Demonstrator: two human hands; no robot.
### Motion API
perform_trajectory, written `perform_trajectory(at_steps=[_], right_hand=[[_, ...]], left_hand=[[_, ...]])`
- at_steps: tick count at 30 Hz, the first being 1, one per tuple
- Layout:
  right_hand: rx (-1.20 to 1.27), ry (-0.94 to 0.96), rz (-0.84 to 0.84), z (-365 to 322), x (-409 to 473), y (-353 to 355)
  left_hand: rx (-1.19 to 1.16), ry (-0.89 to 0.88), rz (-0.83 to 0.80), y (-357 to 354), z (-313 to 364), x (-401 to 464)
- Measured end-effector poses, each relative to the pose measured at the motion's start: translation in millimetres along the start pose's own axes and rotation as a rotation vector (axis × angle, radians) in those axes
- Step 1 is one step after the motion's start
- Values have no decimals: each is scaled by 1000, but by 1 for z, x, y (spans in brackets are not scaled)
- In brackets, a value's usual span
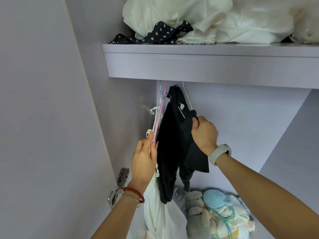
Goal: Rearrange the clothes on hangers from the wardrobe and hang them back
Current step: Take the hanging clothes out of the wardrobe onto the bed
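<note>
Under the pale lilac wardrobe shelf [207, 66], a black garment on a thin white wire hanger [187, 100] hangs steeply, its long axis running down toward the person. The right hand [204, 133] is nearer to it: its grip is closed on the black fabric [188, 128] at the hanger's lower shoulder. Just to the left, touching another black piece [168, 152], a slim pink plastic hanger [159, 114] slants down the same way; the left hand [143, 161] pinches its lower end between thumb and fingers. Judging from this, the next move likely separates the two hangers sideways along the hidden rail.
</note>
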State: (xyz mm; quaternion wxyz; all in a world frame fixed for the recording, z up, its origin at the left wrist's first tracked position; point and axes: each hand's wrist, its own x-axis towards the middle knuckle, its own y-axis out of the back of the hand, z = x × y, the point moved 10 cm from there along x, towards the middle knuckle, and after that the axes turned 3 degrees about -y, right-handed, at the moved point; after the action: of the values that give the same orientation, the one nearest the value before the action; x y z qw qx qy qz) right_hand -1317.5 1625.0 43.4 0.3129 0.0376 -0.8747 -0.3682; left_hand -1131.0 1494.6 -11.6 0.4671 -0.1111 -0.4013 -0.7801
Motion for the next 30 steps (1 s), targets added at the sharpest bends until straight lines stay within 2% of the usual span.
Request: perform_trajectory(at_steps=[4, 7, 10, 13, 17, 22, 24, 27, 30], right_hand=[[89, -30, 170, 10, -8, 29], [113, -69, 199, 30, -23, 39], [101, -81, 193, 57, -46, 46], [78, -106, 132, 89, -77, 52], [-15, -126, 131, 133, -140, 84], [-293, -155, 172, 189, -231, 157], [-411, -158, 158, 207, -274, 190], [-531, -177, 119, 229, -342, 237], [-570, -297, 119, 245, -409, 289]], left_hand=[[-5, 20, -11, -1, 1, 0], [61, -17, 46, 2, 10, 0], [239, -197, 155, 7, 36, -4], [274, -393, 122, -9, 72, -20], [158, -515, -124, -70, 101, -54], [2, -466, -496, -163, 126, -102], [-52, -489, -595, -190, 150, -130], [-71, -625, -724, -225, 195, -182], [1, -796, -992, -269, 229, -256]])
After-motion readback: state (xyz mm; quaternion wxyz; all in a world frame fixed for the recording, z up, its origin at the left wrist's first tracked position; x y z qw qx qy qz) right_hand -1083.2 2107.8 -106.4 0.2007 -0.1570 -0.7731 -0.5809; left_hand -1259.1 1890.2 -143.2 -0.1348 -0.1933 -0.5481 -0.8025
